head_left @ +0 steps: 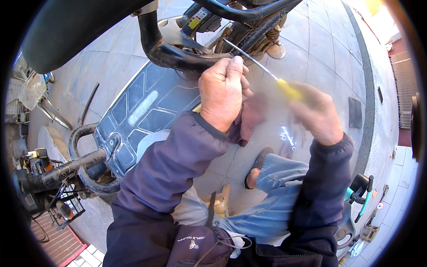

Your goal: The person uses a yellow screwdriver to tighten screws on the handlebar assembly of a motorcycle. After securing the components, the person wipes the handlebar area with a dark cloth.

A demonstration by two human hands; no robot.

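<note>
My right hand [316, 111], blurred by motion, is closed on the yellow handle of a screwdriver [258, 64]. Its long metal shaft slants up and left toward the dark frame of a scooter [178, 55]. Just under a thick black tube of that frame, my left hand [224, 86] is closed with the thumb pressed on the fingers. What it pinches is hidden. A reddish cloth [249, 120], partly smeared, shows directly below the left hand; whether the hand grips it is unclear. Behind my left forearm lies the scooter's dark footboard [144, 107] with a molded panel pattern.
Metal wrenches [288, 137] lie on the paved floor [307, 35] near my foot. A shoe [276, 50] stands beyond the scooter frame. At right are a flat dark pad [355, 112] and a turquoise-handled item [365, 200]. A bicycle wheel [54, 113] and black bar [90, 103] are left.
</note>
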